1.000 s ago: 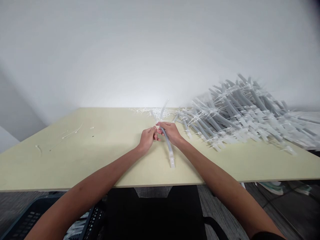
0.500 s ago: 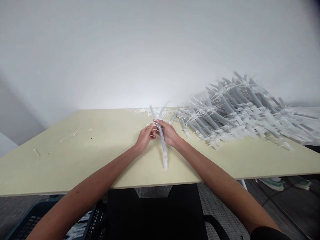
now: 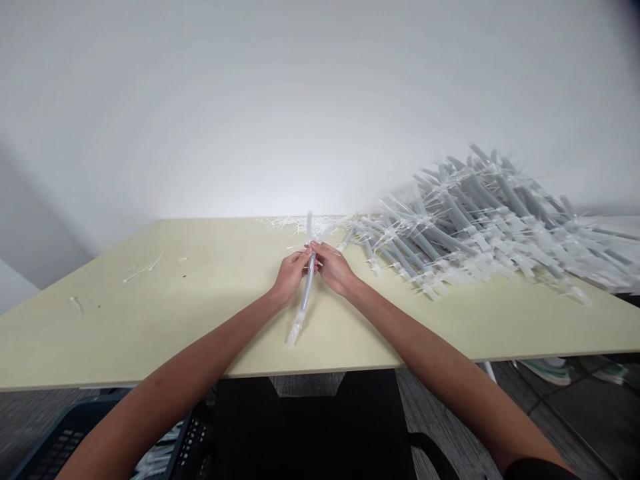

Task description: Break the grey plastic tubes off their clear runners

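Between my hands is a translucent tube assembly (image 3: pixel 307 289), forked into two short tubes at its far end and ending in a clear fitting near me. My left hand (image 3: pixel 291 272) pinches it at the fork from the left. From the right, my right hand (image 3: pixel 334 265) grips the same spot, with thumb and fingers closed around the joint. The fingertips meet there and hide the joint itself. Just beyond my hands lies a spread of thin white cable ties (image 3: pixel 285 224).
A large heap of similar tube assemblies (image 3: pixel 460 227) covers the right of the table (image 3: pixel 200 333). Loose cable tie pieces (image 3: pixel 145 269) lie at the left. Below the left front edge stands a dark basket (image 3: pixel 65 427) with clear parts inside. Shoes (image 3: pixel 547 371) show under the right side.
The tube's near end has swung left, from over the right wrist's side toward my left hand. My left fingers have closed in to meet the right ones at the fork.
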Motion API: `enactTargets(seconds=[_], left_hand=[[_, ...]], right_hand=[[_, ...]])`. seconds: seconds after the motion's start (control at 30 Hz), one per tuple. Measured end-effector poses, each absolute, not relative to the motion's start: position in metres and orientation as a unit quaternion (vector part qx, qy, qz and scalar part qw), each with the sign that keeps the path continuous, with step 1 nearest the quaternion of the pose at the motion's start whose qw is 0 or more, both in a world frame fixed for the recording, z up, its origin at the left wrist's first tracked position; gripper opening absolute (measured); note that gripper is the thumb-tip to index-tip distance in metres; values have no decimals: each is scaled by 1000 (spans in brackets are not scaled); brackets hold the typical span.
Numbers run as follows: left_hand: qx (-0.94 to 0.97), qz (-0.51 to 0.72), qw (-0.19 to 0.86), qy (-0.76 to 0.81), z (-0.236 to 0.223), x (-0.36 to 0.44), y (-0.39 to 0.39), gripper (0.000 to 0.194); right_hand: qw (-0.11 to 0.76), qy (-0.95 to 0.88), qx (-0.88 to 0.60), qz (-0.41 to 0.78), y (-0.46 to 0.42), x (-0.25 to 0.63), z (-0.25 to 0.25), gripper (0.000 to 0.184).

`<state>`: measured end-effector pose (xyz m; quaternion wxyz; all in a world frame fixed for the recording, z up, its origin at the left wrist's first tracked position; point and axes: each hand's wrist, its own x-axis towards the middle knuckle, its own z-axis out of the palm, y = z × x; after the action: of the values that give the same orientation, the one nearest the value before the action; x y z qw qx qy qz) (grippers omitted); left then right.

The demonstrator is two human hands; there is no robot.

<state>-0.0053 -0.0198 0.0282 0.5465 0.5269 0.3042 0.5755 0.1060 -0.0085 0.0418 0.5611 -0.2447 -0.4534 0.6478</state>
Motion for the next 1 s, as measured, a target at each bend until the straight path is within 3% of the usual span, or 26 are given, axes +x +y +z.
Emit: enactTargets(seconds=[1.0], left_hand=[[486, 575, 592, 285, 26, -3, -20, 34]], right_hand=[[571, -466, -268, 620, -9, 106, 40, 28]])
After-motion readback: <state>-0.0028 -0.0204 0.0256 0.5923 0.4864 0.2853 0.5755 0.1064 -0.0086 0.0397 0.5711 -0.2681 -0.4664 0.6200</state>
